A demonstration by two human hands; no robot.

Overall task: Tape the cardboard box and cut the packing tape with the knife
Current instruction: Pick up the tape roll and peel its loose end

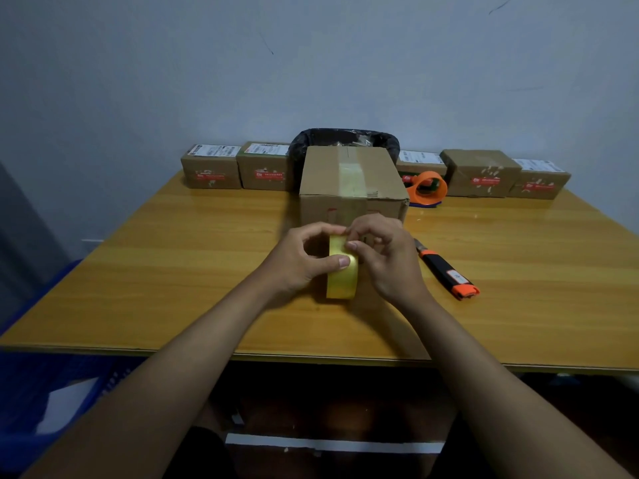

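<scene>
Before the cardboard box (349, 188), left hand (301, 261) grips the tape roll (340, 271); right hand (383, 250) seemingly pinches its edge.

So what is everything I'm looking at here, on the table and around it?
cardboard box: one, brown, table centre, yellowish tape strip already over its top
tape roll: one, yellow, on edge in front of the box
knife: one, black and orange, lying on the table right of the hands
tape dispenser: one, orange, right of the box
small parcels: five, brown with red and white labels, in a row along the far edge
bin: one, black liner, behind the box
table: one, yellow-brown wood
crate: one, blue, lower left beside the table
left hand: grips the roll
right hand: fingertips pick at the roll's top
</scene>
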